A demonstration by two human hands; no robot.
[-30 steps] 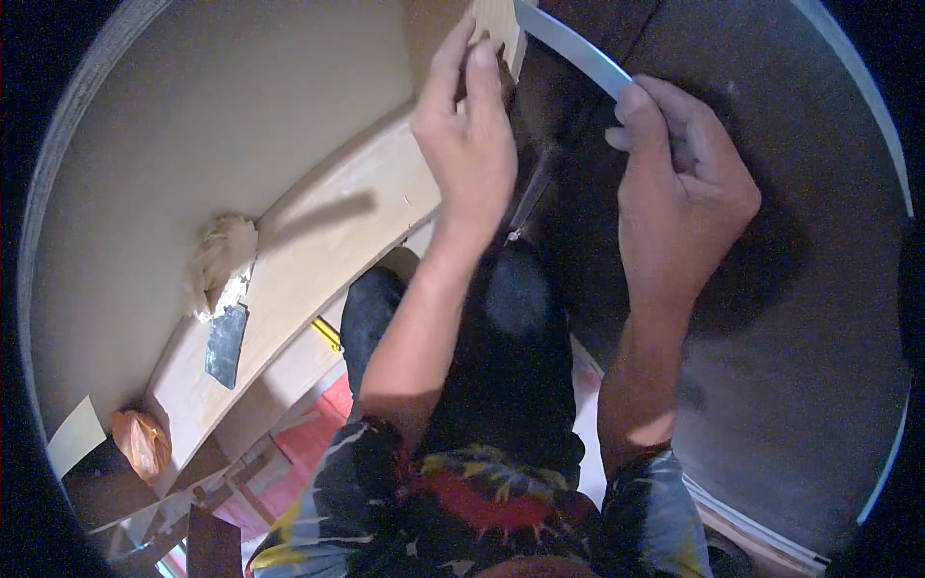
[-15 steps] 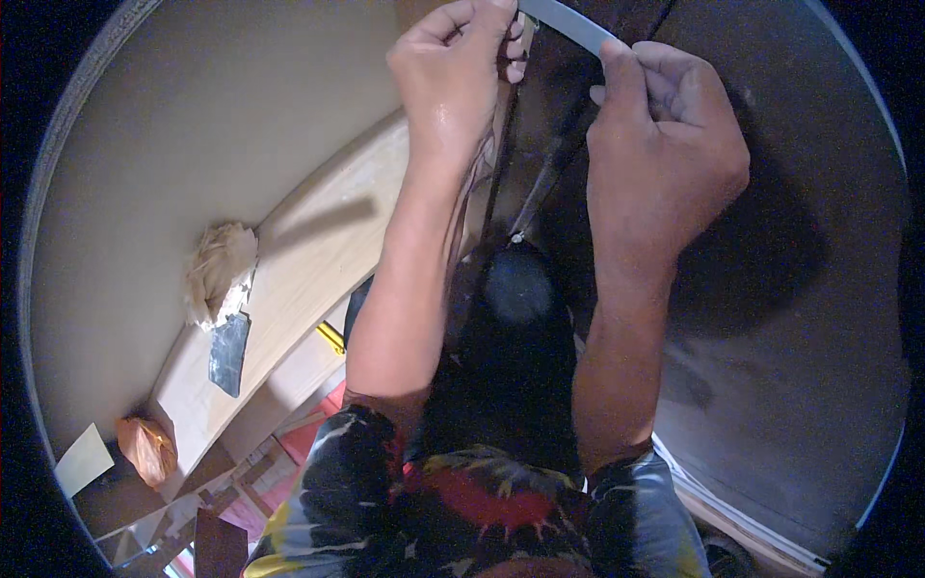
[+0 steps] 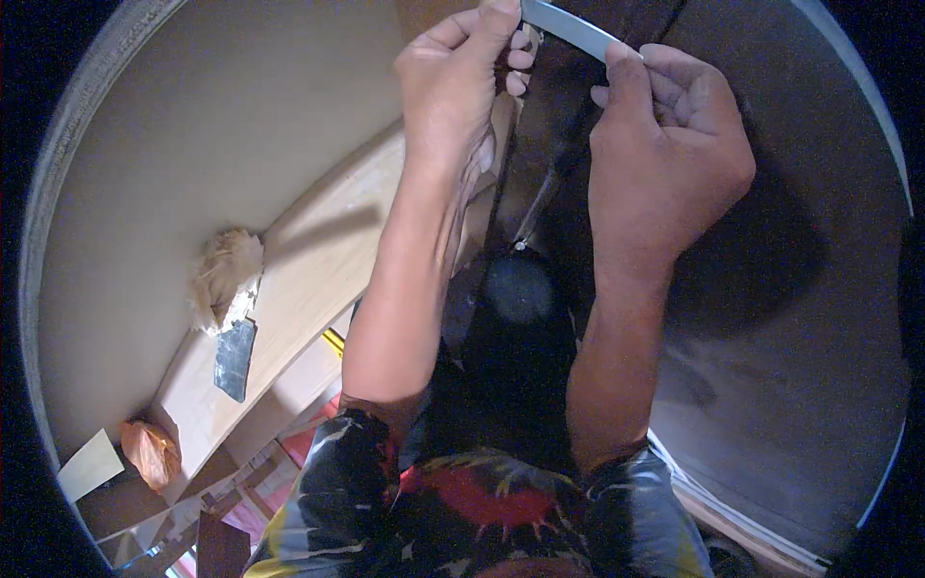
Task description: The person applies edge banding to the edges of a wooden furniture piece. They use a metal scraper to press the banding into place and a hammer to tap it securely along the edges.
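Note:
Both my hands are raised near the top edge of the head view. A thin pale blue strip [image 3: 568,26] runs between them. My left hand [image 3: 462,82] pinches its left end with thumb and fingers. My right hand [image 3: 670,144] pinches the strip's right part with thumb and forefinger. The strip lies against a dark brown panel [image 3: 790,289]. Beside my left hand is the end of a light wooden plank [image 3: 318,279]. Both forearms come up from my patterned dark shirt at the bottom.
A beige wall [image 3: 222,125] fills the left side. On the plank lie a wad of pale fibre [image 3: 224,275] and a grey metal blade [image 3: 234,358]. An orange bag [image 3: 149,451] sits at the lower left, with red and wooden items below.
Both hands have risen toward the top edge, still holding the blue strip. The strip now lies almost out of the picture, and the hands stand closer together.

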